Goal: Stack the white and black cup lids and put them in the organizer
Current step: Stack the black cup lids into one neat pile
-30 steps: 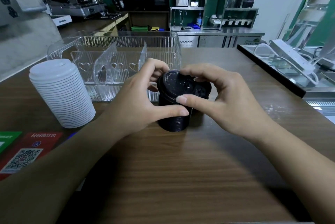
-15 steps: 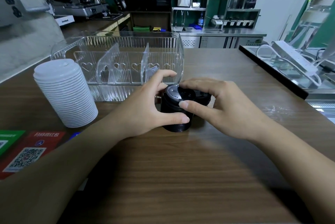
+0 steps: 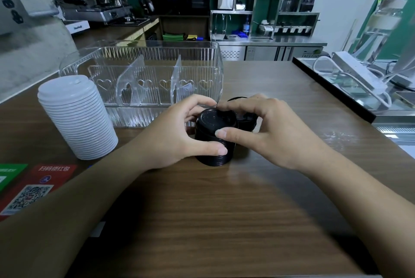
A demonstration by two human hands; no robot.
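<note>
A stack of black cup lids [image 3: 213, 140] stands on the wooden counter just in front of the clear organizer [image 3: 146, 71]. My left hand [image 3: 177, 133] grips the stack from the left, thumb low on its front. My right hand [image 3: 265, 129] holds it from the right, thumb pressing the top lid's near rim, fingers curled over the top. More black lids [image 3: 246, 118] lie behind the stack, mostly hidden by my right fingers. A tall stack of white lids [image 3: 76, 118] stands apart at the left.
The organizer has two heart-cut dividers and holds no lids that I can see. Red and green QR stickers [image 3: 31, 190] lie at the counter's left front. A black-edged glass case [image 3: 350, 95] with a power strip borders the right side.
The black stack settled lower onto the counter and both hands closed in tighter on it; my left fingers moved from the organizer wall to the stack's top edge.
</note>
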